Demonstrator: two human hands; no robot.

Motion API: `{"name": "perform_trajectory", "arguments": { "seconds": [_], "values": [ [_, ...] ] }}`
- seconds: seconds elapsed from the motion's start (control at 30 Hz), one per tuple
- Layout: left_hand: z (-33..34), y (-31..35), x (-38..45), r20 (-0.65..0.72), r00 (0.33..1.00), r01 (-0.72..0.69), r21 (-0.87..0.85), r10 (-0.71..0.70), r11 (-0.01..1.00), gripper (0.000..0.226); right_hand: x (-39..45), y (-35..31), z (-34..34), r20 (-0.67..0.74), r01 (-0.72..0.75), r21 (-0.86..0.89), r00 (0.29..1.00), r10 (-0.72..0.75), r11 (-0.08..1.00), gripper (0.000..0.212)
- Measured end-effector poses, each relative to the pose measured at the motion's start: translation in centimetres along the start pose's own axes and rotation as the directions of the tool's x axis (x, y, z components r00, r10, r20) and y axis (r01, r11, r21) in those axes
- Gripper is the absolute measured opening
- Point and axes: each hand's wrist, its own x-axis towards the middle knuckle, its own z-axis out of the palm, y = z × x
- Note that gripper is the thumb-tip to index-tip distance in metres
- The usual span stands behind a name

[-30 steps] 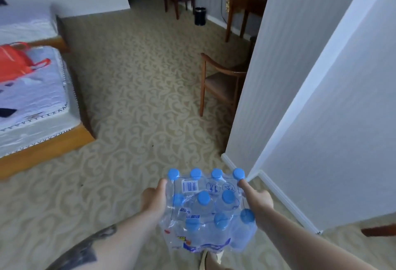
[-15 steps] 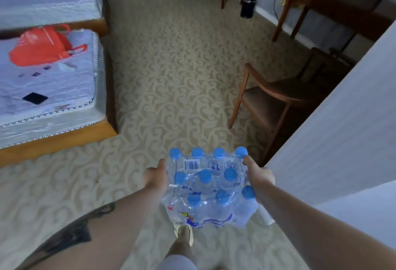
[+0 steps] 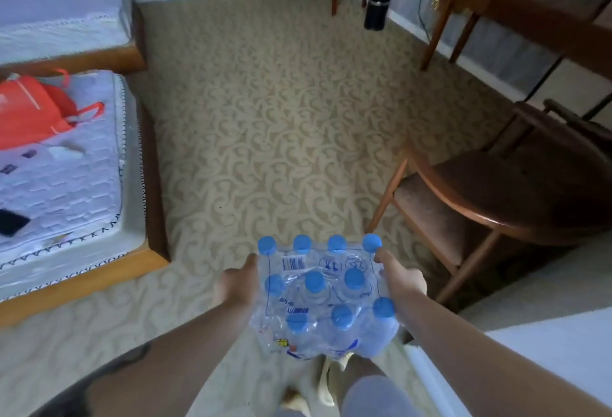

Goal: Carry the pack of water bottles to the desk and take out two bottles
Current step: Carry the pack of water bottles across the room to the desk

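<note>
shrink-wrapped pack of water bottles (image 3: 323,297): lower centre of frame, held above patterned carpet (image 3: 281,112), blue caps up | left hand (image 3: 236,287): gripping pack's left side | right hand (image 3: 402,281): gripping pack's right side | wooden chair (image 3: 490,198): right | desk (image 3: 546,16): upper right | bed (image 3: 66,165): left, orange bag (image 3: 29,112) on it

both hands, left grip (image 3: 236,287), right grip (image 3: 402,279), clasp water pack (image 3: 323,297) above carpet (image 3: 265,118).

Pack of water bottles (image 3: 323,297) print unreadable (barcode only).
</note>
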Motion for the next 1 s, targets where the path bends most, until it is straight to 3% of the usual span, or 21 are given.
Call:
{"name": "perform_trajectory", "arguments": {
  "seconds": [0.1,0.3,0.47,0.6,0.7,1.0],
  "values": [
    [1.7,4.8,4.0,0.001,1.000,-0.009,-0.014,0.009,1.000,0.045,3.4,-5.2,1.8,-0.005,-0.001,0.025,1.000,0.001,1.000,0.054],
    [5.8,14.0,10.9,0.000,0.999,-0.032,0.123,0.032,0.992,0.049,10.5,-14.9,4.5,-0.019,0.032,0.009,0.999,-0.032,0.999,0.059],
    [9.3,22.2,16.6,-0.022,1.000,-0.016,0.115,0.019,0.993,0.054,16.4,-23.7,6.7,-0.047,0.037,-0.027,0.998,-0.039,0.999,0.096],
    [11.3,28.2,22.0,-0.008,0.999,0.041,0.111,-0.040,0.993,0.056,20.4,-30.2,9.2,-0.056,0.024,-0.024,0.998,-0.025,0.999,0.057],
    [13.6,33.4,27.0,0.038,0.999,-0.018,0.190,0.011,0.982,0.058,24.0,-34.9,11.2,-0.112,0.004,0.015,0.994,-0.002,1.000,0.047],
    [20.9,51.2,39.1,0.159,0.965,-0.256,0.367,0.211,0.894,0.058,32.8,-47.7,15.1,-0.215,-0.062,0.255,0.969,0.120,0.965,0.050]
  ]
}}
